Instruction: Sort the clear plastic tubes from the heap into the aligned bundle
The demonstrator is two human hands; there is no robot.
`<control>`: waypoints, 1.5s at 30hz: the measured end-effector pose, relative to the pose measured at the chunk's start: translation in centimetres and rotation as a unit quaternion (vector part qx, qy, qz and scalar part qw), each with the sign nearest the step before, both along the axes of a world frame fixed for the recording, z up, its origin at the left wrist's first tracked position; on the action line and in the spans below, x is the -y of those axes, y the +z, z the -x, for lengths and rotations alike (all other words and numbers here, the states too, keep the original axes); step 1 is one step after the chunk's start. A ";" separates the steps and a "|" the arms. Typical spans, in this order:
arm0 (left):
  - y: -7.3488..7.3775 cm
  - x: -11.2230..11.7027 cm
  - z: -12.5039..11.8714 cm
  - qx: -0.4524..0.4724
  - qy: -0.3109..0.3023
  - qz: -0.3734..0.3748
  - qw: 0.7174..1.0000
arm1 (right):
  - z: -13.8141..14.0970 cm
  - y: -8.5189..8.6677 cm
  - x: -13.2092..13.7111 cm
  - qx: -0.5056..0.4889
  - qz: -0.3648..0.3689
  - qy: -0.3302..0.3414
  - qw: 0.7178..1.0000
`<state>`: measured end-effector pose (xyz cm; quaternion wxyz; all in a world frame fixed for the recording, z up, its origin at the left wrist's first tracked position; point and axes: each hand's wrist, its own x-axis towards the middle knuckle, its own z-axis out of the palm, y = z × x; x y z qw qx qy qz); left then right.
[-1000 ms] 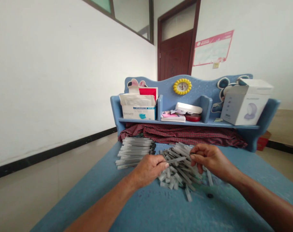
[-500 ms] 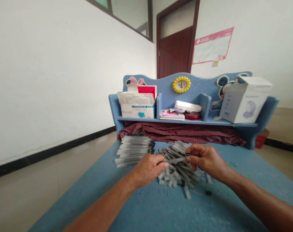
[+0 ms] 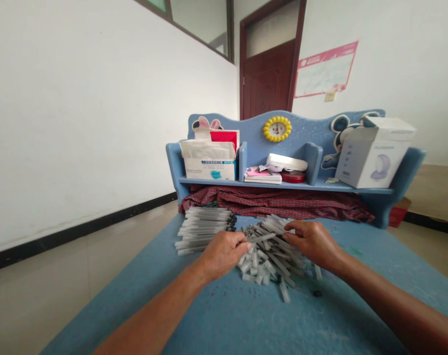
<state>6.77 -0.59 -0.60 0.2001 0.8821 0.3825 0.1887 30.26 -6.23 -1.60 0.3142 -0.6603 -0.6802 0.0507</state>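
Note:
My left hand (image 3: 225,254) is closed on one end of a translucent pen barrel (image 3: 262,238), whose other end points right over a heap. My right hand (image 3: 310,244) is by the right side of that heap, thumb and index finger apart, with nothing visible between them. The heap of loose pen barrels (image 3: 281,261) lies under and between both hands. Short clear pen caps (image 3: 258,268) are gathered at its near side. Left of it, pens with black ends (image 3: 205,224) lie side by side in a neat stack, partly behind my left hand.
A small black piece (image 3: 317,293) lies on the blue table (image 3: 224,320) at the right. Behind, a blue shelf (image 3: 224,183) carries a mask box (image 3: 209,167), a red round tin (image 3: 293,177) and a white carton (image 3: 375,153). Checked cloth (image 3: 275,202) is bunched beneath it.
My right hand has come away from the right end of the pen barrel, its fingers parting. My left hand still grips the barrel and has shifted slightly left.

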 end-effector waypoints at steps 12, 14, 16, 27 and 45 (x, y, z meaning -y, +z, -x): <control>0.4 0.9 -0.2 0.018 -0.047 0.020 0.999 | 1.1 1.0 1.3 0.009 0.005 0.145 0.989; 0.4 1.0 -0.2 0.022 -0.055 0.023 0.998 | 1.2 1.0 1.3 -0.006 0.013 0.136 0.991; 0.4 1.0 -0.2 0.029 -0.057 0.032 0.997 | 1.0 0.9 1.3 -0.037 0.030 0.136 0.990; 0.7 -0.4 0.6 0.038 -0.047 0.061 0.996 | -0.8 1.9 1.2 -0.182 0.076 0.126 0.972; 0.7 -3.2 2.5 0.035 0.073 0.026 0.996 | -2.7 1.3 1.3 0.127 -0.069 0.089 0.985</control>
